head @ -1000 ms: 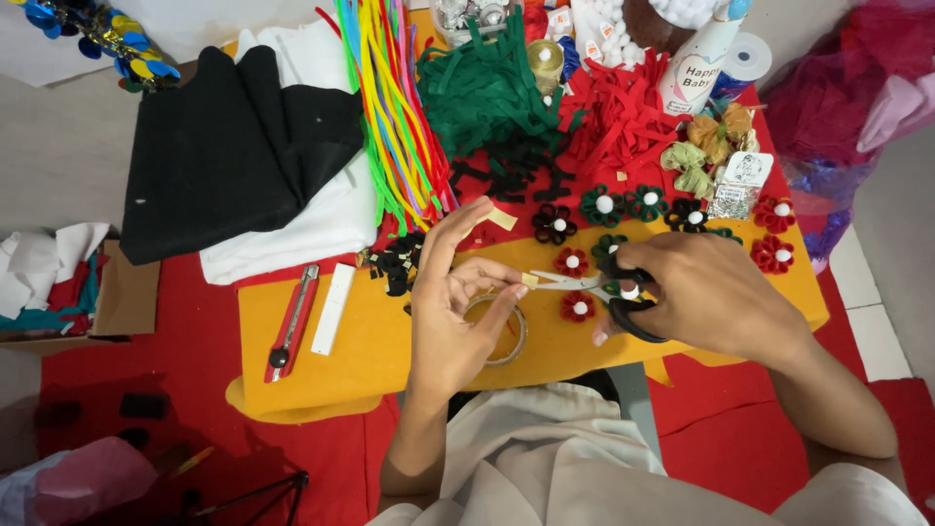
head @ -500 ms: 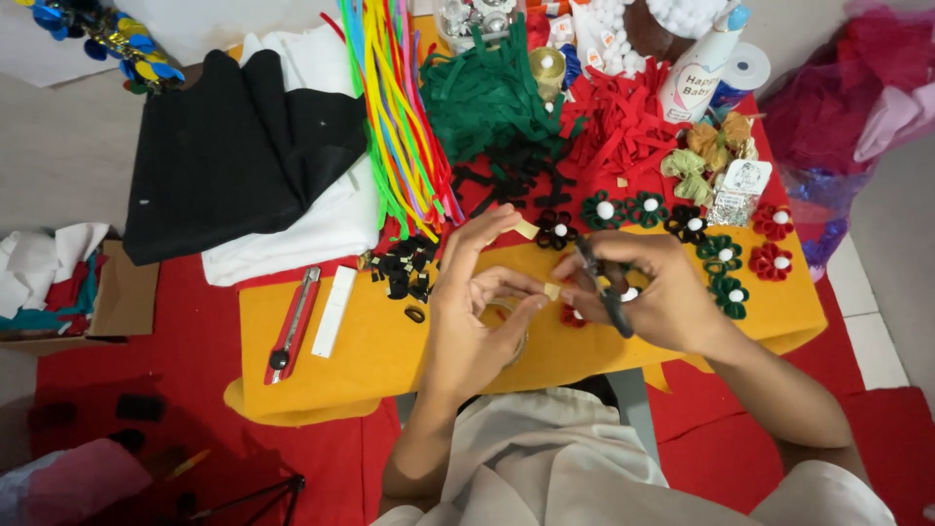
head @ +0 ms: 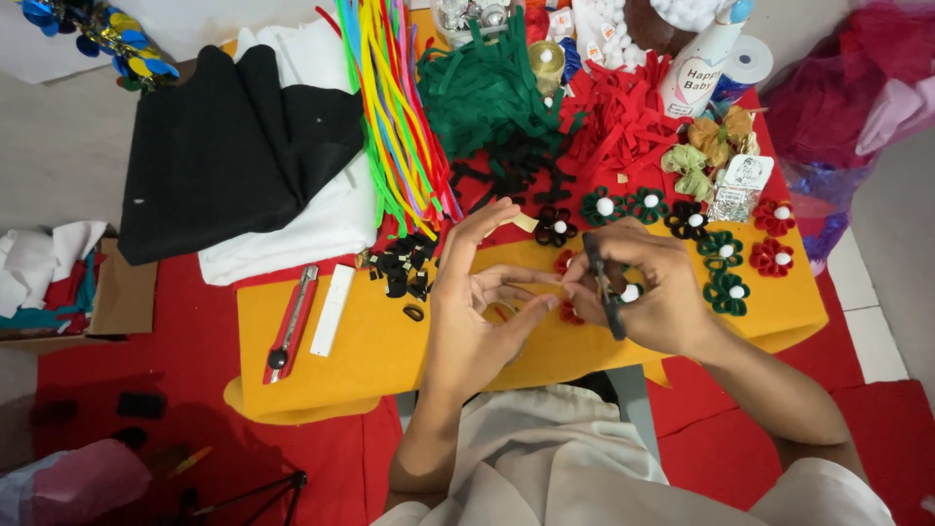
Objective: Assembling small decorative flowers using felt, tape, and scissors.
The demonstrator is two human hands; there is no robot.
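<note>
Far left, well apart from the work: folded black felt cloth lying over a folded white cloth.

Next, on the yellow-covered counter: a red-handled utility knife beside a flat white stick, then a heap of small black felt loops below a bundle of bright pipe cleaners.

At centre, the left hand, raised over the counter's front edge, thumb and forefinger pinched shut on a tiny scrap of material (colour too small to tell), the other fingers fanned open.

Touching it from the right, the right hand, fingers closed round black-handled scissors, blades pointing down and very near the left fingertips. Just under that hand, a red looped flower with a white pompom.

Further right, finished green looped flowers in a loose cluster.

Likely trouble:
- A nicked fingertip, from blades that close to the pinch.
- A dropped scrap, from so slight a grip, easily lost among the black loops or off the counter's edge.
- A crooked or too-deep cut, from both hands unsupported in the air.
- A knocked flower (the red one sits right beneath), from a lowered wrist.
</note>
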